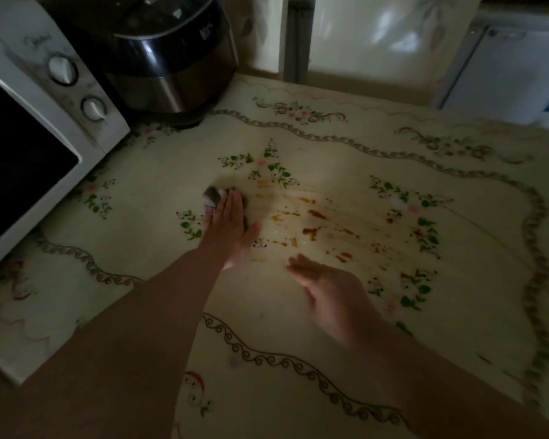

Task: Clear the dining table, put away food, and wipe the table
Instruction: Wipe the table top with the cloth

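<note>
Dim light is falling on the floral tablecloth (346, 327), where orange-brown smears (311, 223) are streaking its middle; the left hand (232, 223) is pressing flat what looks like a cloth (213, 196), the right hand (327, 289) hovering open, empty; overlapping strokes should be lifting them

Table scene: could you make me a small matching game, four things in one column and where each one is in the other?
Things:
1. microwave
2. rice cooker
3. cloth
4. sauce stains

Places:
A. under the left hand
B. far left edge of the table
C. middle of the table, right of the cloth
D. back corner, behind the microwave

Pairs: 1-B, 2-D, 3-A, 4-C
</note>
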`<state>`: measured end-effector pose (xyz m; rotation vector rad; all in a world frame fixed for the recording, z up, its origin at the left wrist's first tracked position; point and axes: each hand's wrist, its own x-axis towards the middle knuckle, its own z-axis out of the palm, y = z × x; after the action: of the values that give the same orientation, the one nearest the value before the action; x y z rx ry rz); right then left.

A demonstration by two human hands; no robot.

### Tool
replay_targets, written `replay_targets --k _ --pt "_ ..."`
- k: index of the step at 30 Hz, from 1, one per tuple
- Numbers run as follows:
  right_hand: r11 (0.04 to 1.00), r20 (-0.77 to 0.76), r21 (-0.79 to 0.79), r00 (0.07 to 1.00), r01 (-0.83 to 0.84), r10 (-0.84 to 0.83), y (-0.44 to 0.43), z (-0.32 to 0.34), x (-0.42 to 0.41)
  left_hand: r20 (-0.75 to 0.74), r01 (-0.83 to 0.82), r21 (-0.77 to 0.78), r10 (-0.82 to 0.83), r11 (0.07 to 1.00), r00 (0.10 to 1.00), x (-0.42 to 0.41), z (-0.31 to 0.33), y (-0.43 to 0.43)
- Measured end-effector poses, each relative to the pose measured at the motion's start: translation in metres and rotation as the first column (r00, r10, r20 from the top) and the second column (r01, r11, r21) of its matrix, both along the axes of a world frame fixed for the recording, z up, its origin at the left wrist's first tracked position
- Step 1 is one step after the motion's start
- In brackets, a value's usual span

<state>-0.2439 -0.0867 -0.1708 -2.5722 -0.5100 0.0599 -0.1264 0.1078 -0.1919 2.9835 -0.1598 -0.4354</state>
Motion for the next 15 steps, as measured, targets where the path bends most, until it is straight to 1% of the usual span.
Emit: replay_targets --k 2,5,8,11,13,15 --pt "0.987 -0.029 -0.098 0.991 0.131 -0.134 -0.023 0.005 -0.004 -0.023 0.025 0.006 -0.025 1.000 0.999 -0.007 0.002 -0.012" --pt "0.924 -0.182 -0.241 0.921 0.297 -0.343 -0.063 0.014 -0.011 -0.033 0.065 0.000 -0.065 0.998 0.997 -0.020 0.005 -0.033" --pt "0.876 -0.170 -0.265 0.875 0.402 -0.453 -0.096 0.018 -0.030 -0.015 0.099 0.011 -0.099 0.995 0.995 -0.032 0.004 -0.052" --pt "0.797 -0.162 -0.321 0.799 0.512 -0.579 -0.123 0.016 -0.047 -0.040 0.131 0.009 -0.130 0.991 0.991 -0.044 0.002 -0.070" --pt "0.754 -0.175 -0.358 0.754 0.550 -0.633 -0.141 0.014 -0.057 -0.047 0.160 0.007 -0.159 0.987 0.986 -0.054 0.003 -0.085" --pt "0.738 -0.199 -0.379 0.730 0.558 -0.654 -0.156 0.014 -0.068 -0.057 0.186 -0.004 -0.186 0.983 0.981 -0.065 0.003 -0.099"
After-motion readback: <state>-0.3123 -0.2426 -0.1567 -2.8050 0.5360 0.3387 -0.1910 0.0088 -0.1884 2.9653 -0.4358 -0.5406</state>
